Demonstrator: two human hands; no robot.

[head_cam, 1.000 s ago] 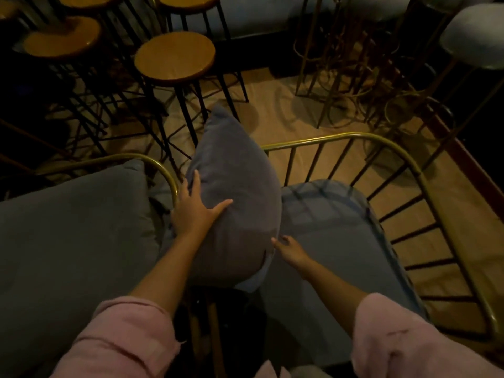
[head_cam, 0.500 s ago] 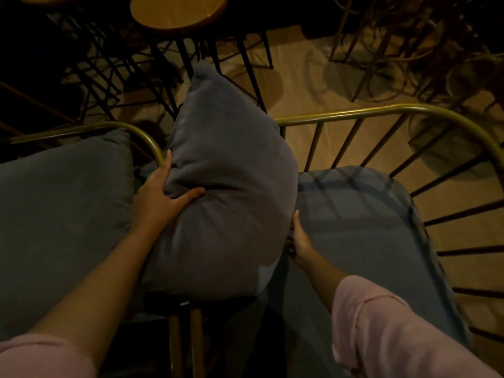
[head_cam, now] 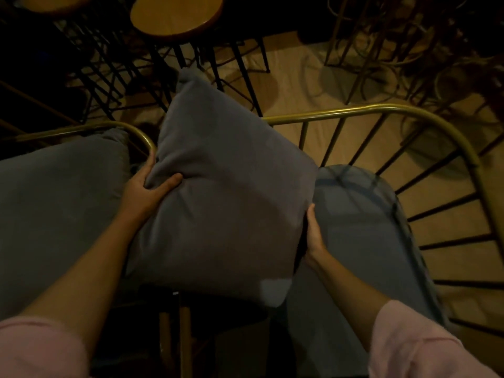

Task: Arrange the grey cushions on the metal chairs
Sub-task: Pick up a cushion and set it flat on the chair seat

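A grey square cushion (head_cam: 226, 192) is held up between two brass-framed metal chairs. My left hand (head_cam: 148, 188) grips its left edge, thumb on top and fingers pinching the fabric. My right hand (head_cam: 313, 233) holds its right edge, with the fingers hidden behind the cushion. The right chair (head_cam: 387, 109) has a curved brass rail with dark spindles and a blue-grey seat pad (head_cam: 362, 241). The left chair (head_cam: 120, 126) carries another grey cushion (head_cam: 54, 214) on its seat.
Round wooden stools (head_cam: 177, 15) on black wire legs stand on the floor just beyond the chairs. More metal stool frames (head_cam: 409, 36) crowd the upper right. Bare wooden floor (head_cam: 300, 77) shows behind the right chair's rail.
The cushion has come up and turned flatter towards me. My left hand went from lying flat on it to pinching its left edge. My right hand took hold of the right edge.
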